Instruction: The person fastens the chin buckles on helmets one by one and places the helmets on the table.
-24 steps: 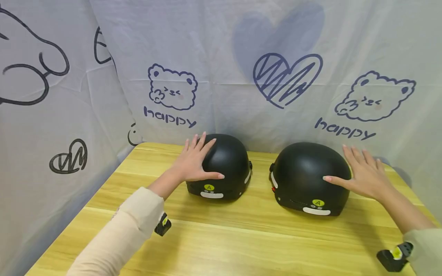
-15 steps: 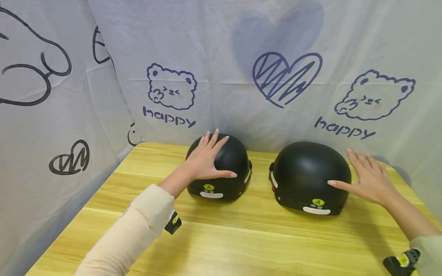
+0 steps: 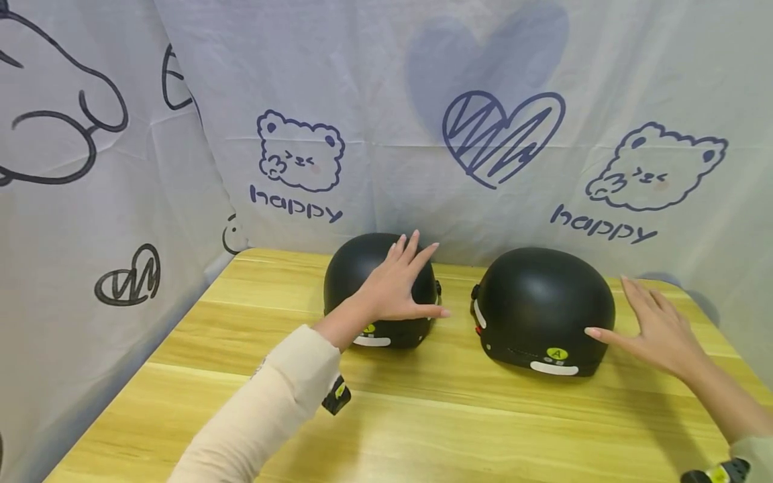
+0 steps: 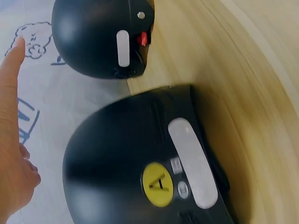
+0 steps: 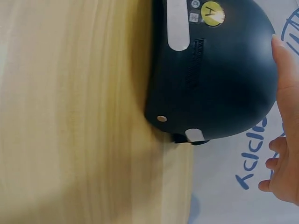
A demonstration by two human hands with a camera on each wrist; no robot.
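Two matte black helmets stand side by side on the wooden table, each with a yellow "A" sticker and white reflective strips. My left hand (image 3: 395, 285) is spread in front of the left helmet (image 3: 353, 268), covering part of its right side in the head view. Its thumb points toward the right helmet (image 3: 537, 302). Beside that right helmet is my right hand (image 3: 661, 329), fingers extended and thumb overlapping the shell's lower right. In the right wrist view, the thumb (image 5: 282, 60) lies along the helmet's outline. Neither hand holds anything.
A pale wooden table (image 3: 423, 429) carries both helmets near its back edge. Behind it hangs a white cloth (image 3: 386, 80) with bear and heart drawings. Each wrist wears a small black camera, the left one (image 3: 337, 396) hanging below the sleeve.
My left hand has moved right across the front of the left helmet. My right hand has shifted slightly right and down, its fingers closer together. Both helmets stay in place.
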